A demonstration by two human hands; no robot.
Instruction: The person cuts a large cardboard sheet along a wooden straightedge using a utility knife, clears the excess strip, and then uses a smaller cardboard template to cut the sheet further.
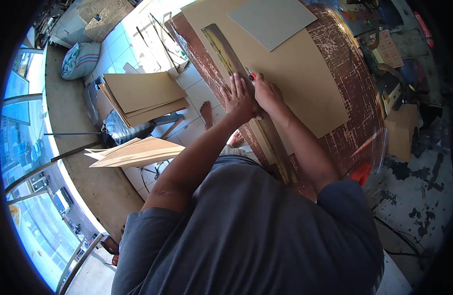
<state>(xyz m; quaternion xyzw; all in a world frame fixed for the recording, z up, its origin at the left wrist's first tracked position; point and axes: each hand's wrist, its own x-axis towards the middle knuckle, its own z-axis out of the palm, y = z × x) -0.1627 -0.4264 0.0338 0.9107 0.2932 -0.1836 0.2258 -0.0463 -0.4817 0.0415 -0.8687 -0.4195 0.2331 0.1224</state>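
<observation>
A large tan board sheet lies on a worn reddish-brown table. Across it runs a long, narrow wooden straightedge, slanting from the far left toward my body. My left hand rests flat on the straightedge, fingers stretched out, pressing it down. Closed around a red-handled utility knife, my right hand sits just right of the straightedge. The knife's tip points away from me, beside the straightedge's edge; whether it touches the sheet I cannot tell. A smaller grey sheet lies on the tan one at the far side.
To the left, a stack of tan sheets rests on a low support, with light wooden pieces nearer me. A striped sack stands by the wall. At right are a cardboard box and a cluttered bench.
</observation>
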